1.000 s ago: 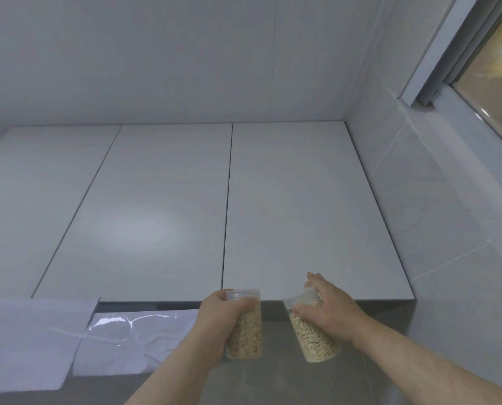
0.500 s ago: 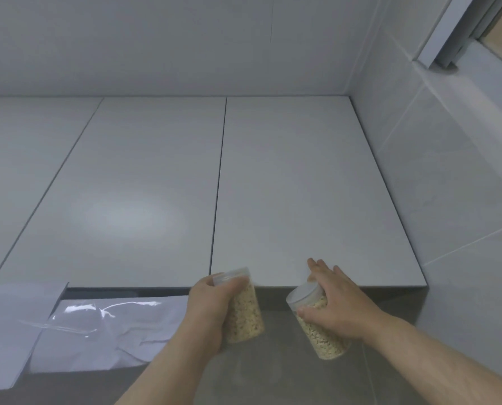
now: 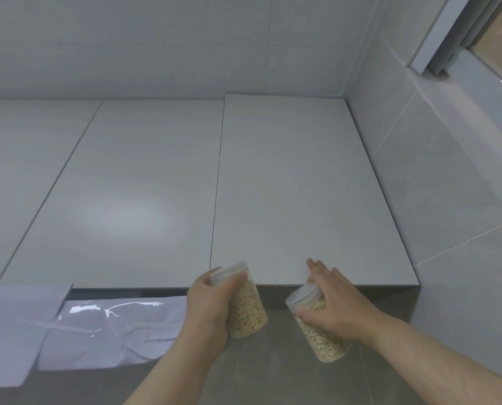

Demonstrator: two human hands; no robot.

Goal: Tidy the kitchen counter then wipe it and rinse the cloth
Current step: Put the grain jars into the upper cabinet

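Observation:
I look up at white upper cabinet doors. My left hand (image 3: 207, 312) grips a clear plastic jar of oat flakes (image 3: 248, 312) with a clear lid, held tilted just below the cabinets. My right hand (image 3: 339, 306) holds a second, similar oat jar (image 3: 323, 343) between thumb and palm. Its fingers stretch up to the lower edge of the right cabinet door (image 3: 296, 185). That door's top edge sits slightly out of line with the middle door (image 3: 133, 185).
A crinkled sheet of clear plastic over white paper (image 3: 106, 331) hangs under the cabinets at the left, beside a white panel (image 3: 13, 325). A tiled wall (image 3: 448, 200) closes the right side, with a window frame (image 3: 448, 33) at the top right.
My right hand's fingers have reached up to the right door's lower edge, and that door now stands slightly out from its neighbour. Both jars stay in my hands.

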